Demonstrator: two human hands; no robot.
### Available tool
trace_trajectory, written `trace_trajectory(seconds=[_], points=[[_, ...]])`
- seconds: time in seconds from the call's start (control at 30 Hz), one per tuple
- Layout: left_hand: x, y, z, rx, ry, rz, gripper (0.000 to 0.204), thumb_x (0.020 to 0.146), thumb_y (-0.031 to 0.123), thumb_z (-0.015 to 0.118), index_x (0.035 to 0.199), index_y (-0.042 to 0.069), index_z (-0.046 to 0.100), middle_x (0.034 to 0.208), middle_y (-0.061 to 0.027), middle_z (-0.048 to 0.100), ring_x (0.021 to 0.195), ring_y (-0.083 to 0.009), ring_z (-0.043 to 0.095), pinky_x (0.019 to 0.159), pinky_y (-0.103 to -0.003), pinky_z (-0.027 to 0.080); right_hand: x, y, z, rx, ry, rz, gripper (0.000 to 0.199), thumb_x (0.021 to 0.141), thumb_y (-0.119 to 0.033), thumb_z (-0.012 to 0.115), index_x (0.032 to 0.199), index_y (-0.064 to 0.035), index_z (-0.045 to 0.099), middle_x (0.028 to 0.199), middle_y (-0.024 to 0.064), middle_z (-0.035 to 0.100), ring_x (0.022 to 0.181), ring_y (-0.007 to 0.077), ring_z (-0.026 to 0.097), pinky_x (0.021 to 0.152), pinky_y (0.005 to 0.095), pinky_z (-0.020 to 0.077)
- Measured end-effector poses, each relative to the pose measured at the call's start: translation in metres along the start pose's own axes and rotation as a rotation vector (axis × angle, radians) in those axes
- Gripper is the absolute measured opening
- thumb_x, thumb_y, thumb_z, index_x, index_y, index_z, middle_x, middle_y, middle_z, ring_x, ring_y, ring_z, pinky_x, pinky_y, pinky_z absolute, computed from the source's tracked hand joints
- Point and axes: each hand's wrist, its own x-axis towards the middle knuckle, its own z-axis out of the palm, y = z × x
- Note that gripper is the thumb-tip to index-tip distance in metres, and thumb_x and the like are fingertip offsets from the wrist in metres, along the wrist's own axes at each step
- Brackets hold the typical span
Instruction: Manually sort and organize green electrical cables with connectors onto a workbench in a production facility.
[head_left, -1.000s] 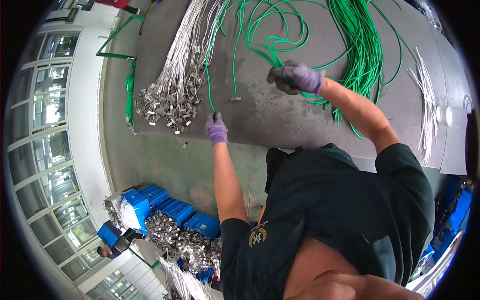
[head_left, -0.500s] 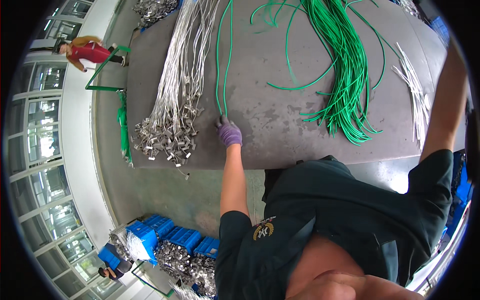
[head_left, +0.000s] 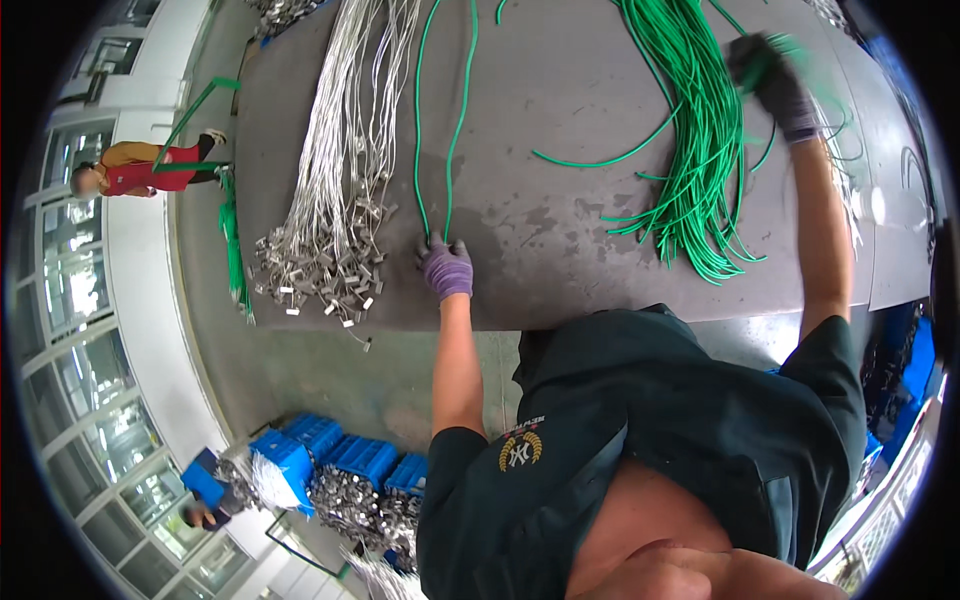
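My left hand (head_left: 446, 268), in a purple and grey glove, pinches the near ends of two green cables (head_left: 463, 120) near the table's front edge. The cables run away from me over the dark table. At the far right my right hand (head_left: 775, 88), in a dark glove, is blurred by motion above the table. Smeared green cables (head_left: 790, 48) show in and around its closed fingers. Just left of it lies a thick bundle of green cables (head_left: 690, 150), loose ends fanned toward me. White cables with metal connectors (head_left: 320, 250) lie left of my left hand.
The grey table (head_left: 560, 250) bears all the bundles. White strips lie at its right side, partly behind my right forearm. A green rail (head_left: 195, 110) and a person (head_left: 155, 172) are beyond the left edge. Blue crates (head_left: 360, 460) with metal parts stand behind on the floor.
My right hand has swung inward from beyond the right edge to above the right of the green bundle. My left hand keeps its grip, shifted slightly left and nearer in the picture.
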Motion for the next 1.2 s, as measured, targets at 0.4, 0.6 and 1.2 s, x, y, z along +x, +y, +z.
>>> trace_trajectory(seconds=[0.4,0.6,1.2], points=[[-0.031,0.098,-0.037,-1.201,-0.521,0.147,0.026,0.090,0.026,0.057,0.102,0.003,0.061,0.086,-0.0042,0.064,0.079,-0.0130,0.061,0.071,-0.027,0.048,0.074,0.220,0.198,0.050,0.229,0.608,0.034,0.088,-0.031,0.058,0.104,-0.0008,0.059,0.091,0.0101,0.067,0.074,0.0162,0.065,0.060,0.0270,0.0509],[-0.037,0.082,-0.023,-1.561,-0.687,-0.156,0.024,0.090,0.023,0.057,0.101,0.002,0.062,0.082,-0.0043,0.065,0.072,-0.0120,0.062,0.068,-0.026,0.051,0.072,0.233,0.214,-0.094,0.190,0.650,0.027,0.082,-0.028,0.065,0.093,-0.0031,0.065,0.081,0.0052,0.068,0.070,0.0126,0.065,0.057,0.0258,0.0499],[-0.038,0.080,-0.047,-1.305,-0.731,-0.267,0.011,0.082,0.010,0.065,0.087,0.001,0.065,0.068,-0.0068,0.064,0.054,-0.0159,0.061,0.054,-0.028,0.051,0.067,0.256,0.230,-0.445,-0.140,0.832,0.020,0.077,-0.021,0.070,0.081,-0.0020,0.067,0.064,0.0063,0.064,0.048,0.0125,0.059,0.046,0.0253,0.0484]])
